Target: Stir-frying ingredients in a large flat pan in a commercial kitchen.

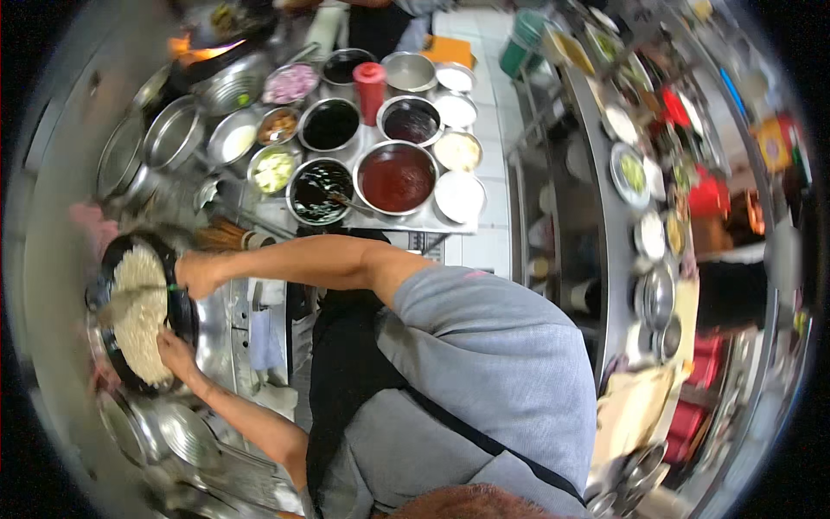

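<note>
A dark wok [189, 324] at the left holds a large heap of white rice [139, 311]. My right hand [200, 274] is closed around the handle of a metal cooking utensil [115, 307], whose blurred head lies over the rice; whether it is a ladle or a turner I cannot tell. Lower in the picture, my left hand [174, 353] grips the near rim of the wok, its fingers beside the rice. A bamboo wok brush [227, 239] lies just past my right wrist.
Metal bowls of dark sauces, red sauce [397, 178] and chopped onion [292, 83] crowd a steel table around a red squeeze bottle [369, 94]. Flames [204, 52] burn under another wok. A person in a dark apron [382, 29] stands beyond. Behind me runs a steel counter [600, 194] with dishes.
</note>
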The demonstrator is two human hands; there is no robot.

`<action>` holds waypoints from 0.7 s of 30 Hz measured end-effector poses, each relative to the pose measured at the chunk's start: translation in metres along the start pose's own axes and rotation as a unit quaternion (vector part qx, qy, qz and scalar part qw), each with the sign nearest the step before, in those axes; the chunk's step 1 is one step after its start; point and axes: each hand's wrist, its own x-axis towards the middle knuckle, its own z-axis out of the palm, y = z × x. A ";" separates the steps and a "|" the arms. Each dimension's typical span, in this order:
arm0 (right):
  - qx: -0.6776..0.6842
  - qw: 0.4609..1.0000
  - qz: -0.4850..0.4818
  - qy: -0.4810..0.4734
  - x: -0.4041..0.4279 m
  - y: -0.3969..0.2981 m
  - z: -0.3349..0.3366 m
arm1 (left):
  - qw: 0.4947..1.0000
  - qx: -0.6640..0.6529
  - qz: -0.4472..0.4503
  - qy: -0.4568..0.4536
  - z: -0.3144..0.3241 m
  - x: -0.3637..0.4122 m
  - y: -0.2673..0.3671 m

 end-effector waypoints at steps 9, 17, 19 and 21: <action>0.055 0.995 -0.036 0.079 -0.004 0.010 0.033 | 0.991 0.114 0.059 0.028 0.003 0.010 -0.007; 0.055 0.981 0.007 0.186 -0.016 -0.022 0.020 | 0.980 0.120 0.132 0.083 0.013 -0.003 -0.019; 0.062 0.980 0.044 0.181 -0.016 -0.024 0.016 | 0.975 0.135 0.143 0.104 0.019 -0.021 -0.004; -0.014 0.990 0.086 0.107 -0.008 -0.020 0.015 | 0.974 0.133 0.139 0.115 0.014 -0.036 0.010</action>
